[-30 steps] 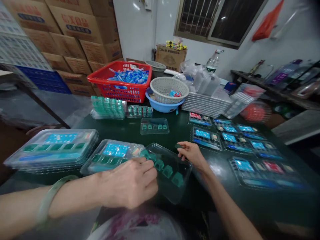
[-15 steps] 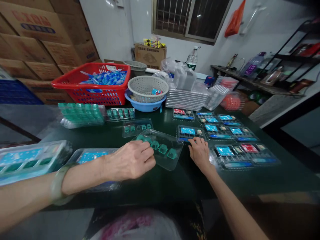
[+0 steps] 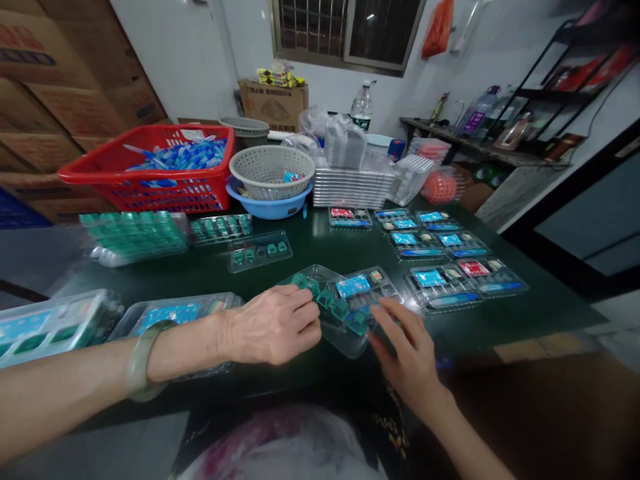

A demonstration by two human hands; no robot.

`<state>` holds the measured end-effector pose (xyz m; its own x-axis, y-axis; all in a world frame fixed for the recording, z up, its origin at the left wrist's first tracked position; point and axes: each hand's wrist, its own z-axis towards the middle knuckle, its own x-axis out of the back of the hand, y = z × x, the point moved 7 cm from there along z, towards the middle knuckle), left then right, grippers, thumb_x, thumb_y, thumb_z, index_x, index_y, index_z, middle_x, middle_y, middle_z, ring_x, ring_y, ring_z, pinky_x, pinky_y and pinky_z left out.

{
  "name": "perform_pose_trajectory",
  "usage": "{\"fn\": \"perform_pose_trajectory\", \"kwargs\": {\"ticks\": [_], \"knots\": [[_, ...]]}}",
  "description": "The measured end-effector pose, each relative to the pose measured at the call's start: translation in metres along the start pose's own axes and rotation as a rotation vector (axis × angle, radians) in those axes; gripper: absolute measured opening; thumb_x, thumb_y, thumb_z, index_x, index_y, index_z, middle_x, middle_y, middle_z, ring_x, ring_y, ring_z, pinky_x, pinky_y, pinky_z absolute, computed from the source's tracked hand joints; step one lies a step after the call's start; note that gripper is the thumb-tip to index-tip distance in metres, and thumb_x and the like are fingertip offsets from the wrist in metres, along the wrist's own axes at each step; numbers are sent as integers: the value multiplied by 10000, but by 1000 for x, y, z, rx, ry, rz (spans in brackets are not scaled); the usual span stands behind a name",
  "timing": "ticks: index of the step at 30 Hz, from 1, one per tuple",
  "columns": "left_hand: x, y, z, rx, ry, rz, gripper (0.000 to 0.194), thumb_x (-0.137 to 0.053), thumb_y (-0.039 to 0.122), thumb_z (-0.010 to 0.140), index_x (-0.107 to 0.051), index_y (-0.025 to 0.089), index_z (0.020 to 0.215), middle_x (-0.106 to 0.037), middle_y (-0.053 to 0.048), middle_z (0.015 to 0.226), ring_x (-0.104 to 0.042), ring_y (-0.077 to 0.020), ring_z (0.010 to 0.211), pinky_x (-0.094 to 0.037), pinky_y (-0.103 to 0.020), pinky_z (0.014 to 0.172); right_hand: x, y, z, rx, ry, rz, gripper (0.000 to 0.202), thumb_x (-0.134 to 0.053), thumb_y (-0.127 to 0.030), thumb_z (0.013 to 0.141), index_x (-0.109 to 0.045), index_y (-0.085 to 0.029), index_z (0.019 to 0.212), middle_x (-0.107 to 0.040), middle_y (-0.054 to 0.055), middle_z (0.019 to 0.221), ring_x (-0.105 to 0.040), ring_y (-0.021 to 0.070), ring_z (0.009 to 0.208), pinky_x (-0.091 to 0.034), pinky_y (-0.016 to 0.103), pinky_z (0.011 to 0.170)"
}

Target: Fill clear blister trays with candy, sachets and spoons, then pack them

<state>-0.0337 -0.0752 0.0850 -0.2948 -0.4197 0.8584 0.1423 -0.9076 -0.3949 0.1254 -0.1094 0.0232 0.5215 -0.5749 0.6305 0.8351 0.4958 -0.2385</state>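
My left hand [image 3: 275, 323], with a pale green bangle on the wrist, is closed at the left edge of a clear plastic tray [image 3: 350, 343] with several green cups in a row. My right hand [image 3: 407, 347] has its thumb and fingers on the near edge of a second clear tray that holds a blue patterned packet [image 3: 354, 285] and a small pale piece. The two trays overlap, the green cups lying partly in front of the second tray. What exactly my left fingertips pinch is hidden behind the hand.
Filled clear trays [image 3: 443, 288] stand at the right. Behind are a red basket [image 3: 150, 177] of blue items, a grey colander [image 3: 273, 173] in a blue basin, and stacked clear trays [image 3: 353, 185]. Stacked green cup trays [image 3: 133, 233] and more packets lie left.
The tray with the blue packet has come toward me with my right hand and now overlaps the green-cup tray. My left hand stays at that tray. The camera view has shifted.
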Motion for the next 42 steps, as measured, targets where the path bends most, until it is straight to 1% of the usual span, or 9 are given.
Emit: {"fn": "perform_pose_trajectory", "kwargs": {"ticks": [6, 8, 14, 18, 20, 24, 28, 34, 42], "knots": [[1, -8, 1, 43, 105, 20, 27, -544, 156, 810, -571, 154, 808, -558, -30, 730, -494, -154, 691, -387, -290, 582, 8, -9, -7, 77, 90, -39, 455, -588, -8, 722, -555, -218, 1124, -653, 91, 921, -604, 186, 837, -456, 308, 717], [2, -21, -3, 168, 162, -1, 188, -573, 178, 799, -551, 148, 983, -574, -81, 918, -515, -201, 864, -435, -339, 700, 10, -9, -6, 73, 125, -92, 441, -596, -12, 719, -564, -221, 1106, -658, 85, 904, -608, 181, 808, -450, 303, 712], [9, -55, -36, 875, 500, -485, 776, -724, 326, 664, -334, 156, 1313, -405, -161, 1261, -389, -282, 1173, -397, -443, 917, 14, -15, 10, 67, 253, -178, 365, -607, -32, 723, -593, -227, 1030, -663, 71, 844, -608, 171, 746, -442, 286, 683], [-13, -47, -64, 1461, 809, -1130, 612, -682, 358, 710, -428, 189, 1241, -511, -113, 1167, -485, -253, 1096, -445, -379, 823, 15, -27, 25, 65, 310, -162, 350, -615, -31, 720, -591, -225, 1010, -660, 72, 858, -609, 163, 749, -450, 279, 684], [-28, -34, -64, 1607, 930, -1489, 516, -672, 388, 717, -499, 176, 1154, -550, -114, 1122, -516, -262, 1065, -450, -375, 809, 15, -36, 31, 74, 353, -137, 340, -631, -30, 708, -595, -212, 994, -660, 69, 850, -610, 160, 747, -454, 275, 681], [-47, -15, -42, 1404, 1039, -2182, 598, -651, 563, 663, -532, 153, 1081, -558, -165, 1126, -496, -332, 1112, -399, -455, 898, 6, -61, 35, 140, 348, -50, 334, -652, -26, 682, -602, -179, 975, -663, 72, 848, -600, 157, 723, -453, 275, 650], [-54, -14, -30, 1068, 1074, -2487, 856, -558, 748, 576, -455, 157, 1186, -452, -228, 1270, -377, -397, 1222, -274, -560, 972, -10, -78, 31, 155, 282, 16, 320, -633, -22, 694, -606, -172, 975, -659, 67, 842, -576, 142, 672, -448, 275, 612], [-65, -30, -27, 1029, 1015, -2469, 911, -428, 798, 619, -360, 211, 1312, -455, -215, 1279, -390, -394, 1216, -261, -570, 970, -17, -73, 19, 72, 273, 135, 481, -645, -61, 714, -526, -163, 1168, -610, 112, 982, -594, 171, 801, -493, 296, 665], [-80, -60, 20, 1265, 470, -1967, 764, -561, 588, 708, -359, 207, 1339, -581, -166, 1106, -552, -327, 1023, -403, -467, 849, -14, -7, -41, -356, 252, 200, 417, -529, -74, 794, -518, -197, 1192, -548, 115, 1050, -580, 190, 909, -521, 318, 721]]}}
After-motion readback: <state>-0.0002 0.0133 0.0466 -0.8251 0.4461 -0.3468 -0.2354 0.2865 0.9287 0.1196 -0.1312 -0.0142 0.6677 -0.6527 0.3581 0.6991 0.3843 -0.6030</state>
